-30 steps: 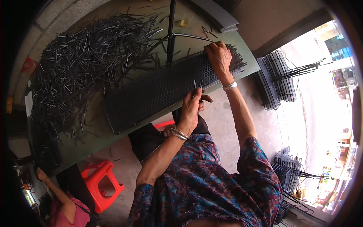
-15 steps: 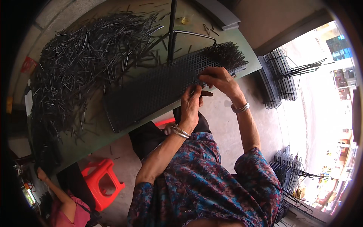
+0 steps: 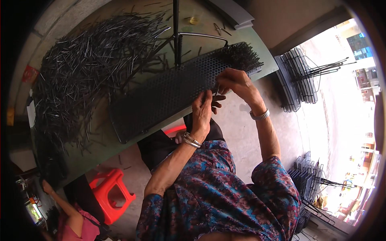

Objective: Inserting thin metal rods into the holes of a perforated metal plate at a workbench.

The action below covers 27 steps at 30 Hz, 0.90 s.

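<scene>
A long black panel (image 3: pixel 157 102) full of small honeycomb holes lies slantwise along the near side of the green table. Short dark sticks (image 3: pixel 243 56) stand densely upright in its right end. My left hand (image 3: pixel 202 110) is at the panel's near edge, fingers bent together; what they hold, if anything, is lost in shadow. Just right of it, my right hand (image 3: pixel 237 85) is closed in a pinch over the same edge. Its fingertips hide whatever is between them. A large heap of thin dark sticks (image 3: pixel 96 60) covers the table's left part.
A black upright pole (image 3: pixel 176 32) with a curved bar rises behind the panel. A small yellowish cup (image 3: pixel 194 19) stands at the back of the green table (image 3: pixel 96 154). Below are a red stool (image 3: pixel 112 197) and another person's arm (image 3: pixel 66 205). Wire racks (image 3: pixel 299 78) stand at right.
My right hand has shifted slightly right, away from the left fingertips. My left hand stays nearly in place. The view has shifted a little.
</scene>
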### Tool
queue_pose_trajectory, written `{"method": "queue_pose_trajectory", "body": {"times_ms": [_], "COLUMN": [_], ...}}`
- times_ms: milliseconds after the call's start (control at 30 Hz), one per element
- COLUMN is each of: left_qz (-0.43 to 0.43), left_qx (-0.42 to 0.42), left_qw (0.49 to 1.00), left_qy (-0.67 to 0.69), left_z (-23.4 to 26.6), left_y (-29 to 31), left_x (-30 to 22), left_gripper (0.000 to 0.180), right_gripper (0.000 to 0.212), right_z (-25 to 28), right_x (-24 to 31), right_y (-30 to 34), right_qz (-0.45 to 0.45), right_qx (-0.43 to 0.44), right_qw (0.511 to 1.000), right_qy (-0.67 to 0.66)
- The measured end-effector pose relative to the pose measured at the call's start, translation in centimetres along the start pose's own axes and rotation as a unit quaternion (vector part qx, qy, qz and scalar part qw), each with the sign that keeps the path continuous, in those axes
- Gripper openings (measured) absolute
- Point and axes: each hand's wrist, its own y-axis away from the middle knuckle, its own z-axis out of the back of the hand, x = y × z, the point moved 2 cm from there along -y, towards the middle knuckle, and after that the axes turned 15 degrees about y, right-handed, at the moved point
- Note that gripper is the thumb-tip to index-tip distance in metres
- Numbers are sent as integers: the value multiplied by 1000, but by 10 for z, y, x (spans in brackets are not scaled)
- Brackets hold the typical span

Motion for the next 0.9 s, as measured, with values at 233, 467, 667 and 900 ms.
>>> {"method": "queue_pose_trajectory", "body": {"times_ms": [233, 467, 667, 900], "left_qz": [68, 85, 88, 92], "left_qx": [-31, 7, 5, 16], "left_qw": [997, 996, 996, 995], "left_qy": [-4, 12, 20, 26], "left_z": [3, -1, 1, 2], "left_y": [0, 2, 2, 3], "left_x": [7, 16, 17, 19], "left_gripper": [34, 35, 37, 38], "right_gripper": [13, 13, 13, 11], "right_z": [31, 34, 38, 41], "right_x": [14, -12, -12, -14], "right_y": [-12, -44, -47, -46], "right_qz": [53, 73, 86, 119], "right_qx": [-341, -377, -351, -340], "right_qw": [916, 897, 900, 902], "right_qy": [203, 217, 242, 239]}}
